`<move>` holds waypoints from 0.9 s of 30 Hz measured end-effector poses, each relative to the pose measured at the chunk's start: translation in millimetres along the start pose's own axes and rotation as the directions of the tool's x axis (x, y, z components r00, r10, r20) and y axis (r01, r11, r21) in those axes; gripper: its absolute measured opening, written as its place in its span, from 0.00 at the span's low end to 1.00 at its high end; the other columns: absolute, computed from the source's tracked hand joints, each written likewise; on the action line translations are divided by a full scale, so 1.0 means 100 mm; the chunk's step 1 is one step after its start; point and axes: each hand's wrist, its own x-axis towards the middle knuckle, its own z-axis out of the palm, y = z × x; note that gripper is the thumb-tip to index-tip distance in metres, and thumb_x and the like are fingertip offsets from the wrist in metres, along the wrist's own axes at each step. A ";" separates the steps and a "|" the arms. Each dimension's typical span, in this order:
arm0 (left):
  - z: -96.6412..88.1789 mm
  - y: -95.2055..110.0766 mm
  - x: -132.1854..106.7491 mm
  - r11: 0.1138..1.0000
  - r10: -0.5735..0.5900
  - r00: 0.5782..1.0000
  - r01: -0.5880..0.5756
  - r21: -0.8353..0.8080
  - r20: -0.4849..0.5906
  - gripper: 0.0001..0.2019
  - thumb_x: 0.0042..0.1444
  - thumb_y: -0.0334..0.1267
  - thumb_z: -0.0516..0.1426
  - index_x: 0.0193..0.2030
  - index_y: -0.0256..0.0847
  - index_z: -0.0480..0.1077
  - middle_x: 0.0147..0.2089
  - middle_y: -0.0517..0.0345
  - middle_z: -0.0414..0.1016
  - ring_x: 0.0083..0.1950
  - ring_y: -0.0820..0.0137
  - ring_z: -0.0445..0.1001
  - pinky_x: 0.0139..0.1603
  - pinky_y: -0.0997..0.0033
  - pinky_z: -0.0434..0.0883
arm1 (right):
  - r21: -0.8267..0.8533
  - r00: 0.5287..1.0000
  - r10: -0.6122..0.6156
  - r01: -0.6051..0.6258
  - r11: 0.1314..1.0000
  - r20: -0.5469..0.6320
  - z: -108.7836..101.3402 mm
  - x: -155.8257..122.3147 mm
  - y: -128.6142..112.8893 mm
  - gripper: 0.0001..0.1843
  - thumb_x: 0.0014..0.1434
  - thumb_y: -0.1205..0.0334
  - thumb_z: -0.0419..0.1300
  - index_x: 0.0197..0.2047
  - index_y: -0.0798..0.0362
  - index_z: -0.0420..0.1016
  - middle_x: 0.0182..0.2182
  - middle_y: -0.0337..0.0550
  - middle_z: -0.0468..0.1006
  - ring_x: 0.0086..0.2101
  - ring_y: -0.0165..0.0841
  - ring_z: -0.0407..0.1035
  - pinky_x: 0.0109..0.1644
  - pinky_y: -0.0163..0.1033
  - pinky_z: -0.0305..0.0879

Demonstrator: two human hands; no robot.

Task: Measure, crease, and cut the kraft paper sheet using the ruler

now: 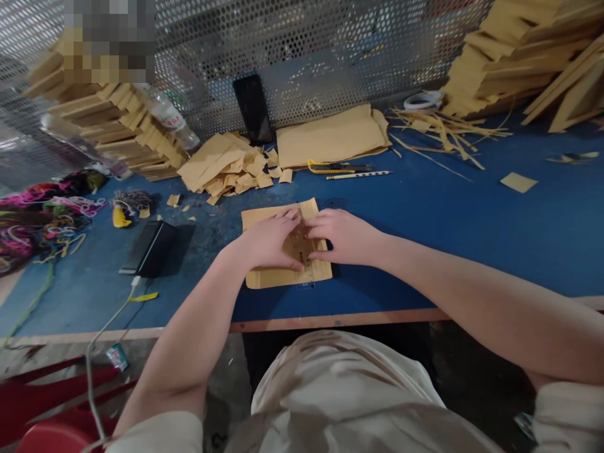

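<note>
A sheet or envelope of brown kraft paper (264, 277) lies on the blue table in front of me. Across its right part sits a clear plastic ruler-like template (306, 274) with dark markings; its exact outline is hard to make out. My left hand (272, 240) rests over the paper's left half, thumb and fingers spread, fingertips at the template. From the right, my right hand (342, 236) reaches in with fingers apart, their tips touching the template's right side. The two hands face each other with a small gap between them. Part of the paper is hidden beneath them.
Behind the paper lie a yellow utility knife (325, 167), a pencil (358, 175), folded kraft paper (330, 138) and paper scraps (236, 167). A phone (253, 108) leans on the perforated metal screen (321, 56). At left are a black device (150, 247) with a cable and tangled yarn (47, 211).
</note>
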 end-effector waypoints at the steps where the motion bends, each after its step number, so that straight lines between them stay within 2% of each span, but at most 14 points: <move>1: 0.00 0.00 0.00 1.000 -0.008 1.000 0.008 0.001 0.005 0.50 0.46 0.62 0.69 0.70 0.38 0.59 0.78 0.40 0.53 0.78 0.49 0.54 0.72 0.57 0.61 | 0.000 1.000 0.003 -0.003 1.000 0.002 -0.01 0.00 0.00 0.14 0.61 0.51 0.69 0.41 0.53 0.82 0.51 0.50 0.81 0.53 0.48 0.70 0.58 0.54 0.63; 7: -0.03 0.03 -0.01 0.998 -0.068 0.997 0.067 0.018 0.045 0.55 0.45 0.63 0.69 0.74 0.38 0.55 0.79 0.42 0.49 0.79 0.49 0.51 0.75 0.57 0.56 | 0.011 1.000 0.015 -0.015 1.000 0.012 -0.03 0.00 -0.01 0.15 0.60 0.50 0.69 0.42 0.53 0.82 0.52 0.50 0.81 0.53 0.49 0.70 0.58 0.55 0.63; 16: 0.03 -0.03 0.00 1.000 -0.024 1.000 0.024 0.020 0.007 0.56 0.45 0.64 0.69 0.74 0.40 0.53 0.79 0.40 0.48 0.79 0.52 0.50 0.75 0.56 0.56 | 0.018 1.000 -0.007 0.008 1.000 -0.019 0.01 0.00 0.02 0.14 0.60 0.51 0.69 0.40 0.53 0.82 0.49 0.50 0.82 0.51 0.48 0.71 0.56 0.54 0.65; 22: 0.03 -0.02 0.00 1.000 -0.019 1.000 0.019 0.020 0.006 0.57 0.45 0.63 0.70 0.75 0.36 0.52 0.80 0.40 0.48 0.80 0.52 0.50 0.76 0.57 0.55 | 0.021 1.000 -0.001 0.001 1.000 -0.007 0.00 0.00 0.02 0.14 0.60 0.51 0.69 0.41 0.53 0.82 0.50 0.51 0.81 0.51 0.49 0.71 0.56 0.55 0.65; 27: 0.02 -0.02 -0.01 1.000 -0.009 1.000 0.009 0.021 0.009 0.54 0.47 0.65 0.68 0.74 0.38 0.53 0.80 0.42 0.48 0.79 0.53 0.50 0.75 0.59 0.56 | 0.017 1.000 -0.008 0.008 1.000 -0.016 0.01 0.00 0.03 0.14 0.60 0.50 0.69 0.40 0.52 0.82 0.52 0.51 0.81 0.52 0.49 0.71 0.57 0.55 0.65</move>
